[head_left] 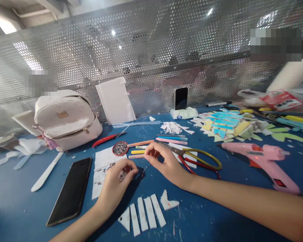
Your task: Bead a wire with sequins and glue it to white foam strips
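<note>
Both hands worked close together over the middle of the desk (207, 218), right at the edge of a white paper sheet (103, 156) scattered with loose sequins (110, 166). Step in hand, as judged: fine fingertip work with small craft bits; anything taken from the sequins would call for a light, steady pinch. Left hand (113, 178) hung over the sheet's right side, back upward, fingers curled, thumb and forefinger nearly meeting; no object could be made out, and whether a small bit was pinched could not be told. Right hand (168, 164) faced it from the right, a short gap between, fingers bent in toward the thumb, likewise part closed; its contents, if any, were hidden. Contact with the scissors (182, 151) just beyond that hand also unclear. On the far side of the hands: a red-rimmed dish (120, 155) of glittery pieces at the sheet's far right corner, and a yellow marker (137, 152) among others. Near side: white strips (142, 211) fanned in a row, a notched white piece (168, 202) to their right. Pink glue gun (257, 153) lay right, beyond the forearm; black smartphone (70, 190) left, beside the sheet.
</note>
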The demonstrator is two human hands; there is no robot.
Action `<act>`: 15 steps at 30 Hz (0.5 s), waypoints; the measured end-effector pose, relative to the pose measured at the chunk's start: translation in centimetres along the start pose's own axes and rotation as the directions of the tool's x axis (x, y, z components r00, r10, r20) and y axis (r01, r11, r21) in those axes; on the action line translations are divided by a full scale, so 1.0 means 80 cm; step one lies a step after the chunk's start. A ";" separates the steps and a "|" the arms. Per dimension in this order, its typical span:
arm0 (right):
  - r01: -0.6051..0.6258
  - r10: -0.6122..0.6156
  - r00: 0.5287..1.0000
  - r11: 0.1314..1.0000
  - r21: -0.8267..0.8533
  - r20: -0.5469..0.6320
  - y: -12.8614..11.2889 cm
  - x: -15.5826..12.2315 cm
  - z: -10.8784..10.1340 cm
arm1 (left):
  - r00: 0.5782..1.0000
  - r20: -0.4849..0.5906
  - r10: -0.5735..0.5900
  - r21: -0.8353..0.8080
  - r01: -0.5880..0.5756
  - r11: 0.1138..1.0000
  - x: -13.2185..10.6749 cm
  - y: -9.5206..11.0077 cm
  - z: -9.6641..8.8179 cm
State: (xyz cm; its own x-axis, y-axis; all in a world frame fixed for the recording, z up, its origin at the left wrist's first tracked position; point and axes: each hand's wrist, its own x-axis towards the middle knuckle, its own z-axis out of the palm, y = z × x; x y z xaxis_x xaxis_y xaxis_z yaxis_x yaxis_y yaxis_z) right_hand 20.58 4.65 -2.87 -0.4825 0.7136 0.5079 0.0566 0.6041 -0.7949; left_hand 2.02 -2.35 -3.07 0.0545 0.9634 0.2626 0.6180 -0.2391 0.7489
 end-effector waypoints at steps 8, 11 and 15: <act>0.229 -0.206 0.963 0.965 -0.129 0.172 -0.005 -0.006 -0.001 | 0.998 -0.063 -0.024 -0.248 0.008 0.969 -0.016 -0.010 -0.003; 0.292 -0.262 0.943 0.947 -0.135 0.203 -0.003 -0.006 0.001 | 0.999 -0.048 -0.024 -0.259 0.010 0.966 -0.017 -0.013 -0.002; 0.330 -0.299 0.932 0.934 -0.138 0.206 -0.002 -0.005 0.004 | 0.998 -0.053 -0.043 -0.284 0.026 0.959 -0.017 -0.013 -0.003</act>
State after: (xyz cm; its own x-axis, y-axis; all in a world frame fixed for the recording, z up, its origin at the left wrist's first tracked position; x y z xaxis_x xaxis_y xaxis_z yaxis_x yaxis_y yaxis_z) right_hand 20.52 4.14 -3.02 -0.6466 0.4110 0.6427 0.0137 0.8486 -0.5289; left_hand 1.11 -3.41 -4.03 -0.0141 0.9650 0.2619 0.3712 -0.2382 0.8975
